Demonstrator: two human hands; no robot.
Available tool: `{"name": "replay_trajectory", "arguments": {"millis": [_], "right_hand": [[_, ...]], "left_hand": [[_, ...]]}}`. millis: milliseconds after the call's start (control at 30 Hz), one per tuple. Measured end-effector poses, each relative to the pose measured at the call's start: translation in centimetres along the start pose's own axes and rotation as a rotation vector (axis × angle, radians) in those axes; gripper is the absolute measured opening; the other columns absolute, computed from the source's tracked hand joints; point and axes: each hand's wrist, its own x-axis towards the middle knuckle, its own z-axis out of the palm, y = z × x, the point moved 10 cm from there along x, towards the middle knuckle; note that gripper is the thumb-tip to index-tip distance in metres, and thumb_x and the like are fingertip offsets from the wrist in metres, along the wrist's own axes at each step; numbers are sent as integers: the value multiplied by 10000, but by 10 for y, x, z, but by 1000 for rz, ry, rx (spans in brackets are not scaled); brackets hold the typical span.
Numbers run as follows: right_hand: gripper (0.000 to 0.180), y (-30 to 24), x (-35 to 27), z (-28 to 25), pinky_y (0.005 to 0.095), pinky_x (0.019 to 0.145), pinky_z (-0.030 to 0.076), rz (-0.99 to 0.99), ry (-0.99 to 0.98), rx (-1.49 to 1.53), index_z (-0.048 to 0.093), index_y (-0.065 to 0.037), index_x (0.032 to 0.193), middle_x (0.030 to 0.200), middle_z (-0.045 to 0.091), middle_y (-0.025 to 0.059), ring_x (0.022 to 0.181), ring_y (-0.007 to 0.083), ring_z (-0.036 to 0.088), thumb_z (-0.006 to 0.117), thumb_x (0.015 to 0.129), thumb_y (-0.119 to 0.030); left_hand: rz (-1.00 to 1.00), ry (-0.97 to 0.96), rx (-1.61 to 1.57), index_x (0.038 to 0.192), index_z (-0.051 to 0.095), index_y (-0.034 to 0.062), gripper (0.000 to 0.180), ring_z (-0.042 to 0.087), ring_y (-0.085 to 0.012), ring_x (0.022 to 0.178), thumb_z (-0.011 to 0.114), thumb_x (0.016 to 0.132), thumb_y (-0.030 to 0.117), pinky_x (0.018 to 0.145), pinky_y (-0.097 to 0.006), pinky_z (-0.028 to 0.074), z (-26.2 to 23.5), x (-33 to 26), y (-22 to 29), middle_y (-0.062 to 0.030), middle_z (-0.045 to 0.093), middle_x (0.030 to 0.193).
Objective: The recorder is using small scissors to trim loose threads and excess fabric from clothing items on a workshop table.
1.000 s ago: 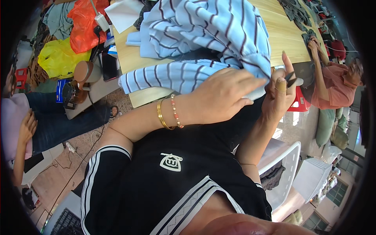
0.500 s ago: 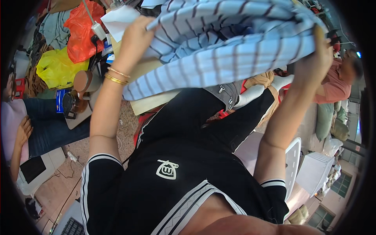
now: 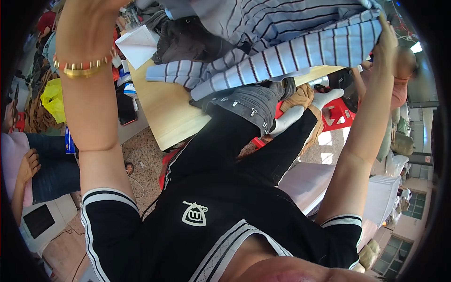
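Striped cloth [image 3: 282, 52], one o'clock: I judged it light, limp, best held by edges | right hand [image 3: 387, 40], two: gripped an edge | left hand [image 3: 98, 11], eleven: couldn't tell, fingers out of view

Pale wooden table [image 3: 162, 115] — white paper [image 3: 136, 49] and crumpled dark garment [image 3: 183, 42] on top, blue striped cloth [image 3: 300, 54] partly over it.

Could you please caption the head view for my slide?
The right hand holds a striped blue garment over a pale table.
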Motion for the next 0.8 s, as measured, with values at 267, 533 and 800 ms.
{"name": "replay_trajectory", "arguments": {"millis": [267, 533, 800], "right_hand": [[163, 73, -111, -24, 186, 472, 207, 107, -257, -367, 667, -130, 891, 646, 472, -121, 508, -13, 350, 753, 898, -268], [519, 82, -339, 114, 271, 577, 383, 115, -952, -653, 710, -89, 1178, 679, 433, -13, 624, 107, 463, 815, 741, -348], [231, 133, -311, 117, 370, 749, 542, 38, -878, -671, 771, -117, 991, 888, 735, 139, 812, 294, 702, 714, 822, -264]], "left_hand": [[-243, 63, 557, 1254, 654, 19, 340, 598, -93, 1090, 639, 975, 213, 964, -254, 445, -71, -36, -165, -24, 676, 1162], [-20, 112, 1315, 1323, 589, 143, 478, 530, -331, 1233, 693, 857, 146, 1013, -464, 424, -23, -72, -232, -127, 556, 1346], [-290, 237, 578, 1088, 689, 59, 219, 640, -153, 870, 635, 961, 228, 765, -280, 490, -73, -1, -248, -32, 701, 971]]}}
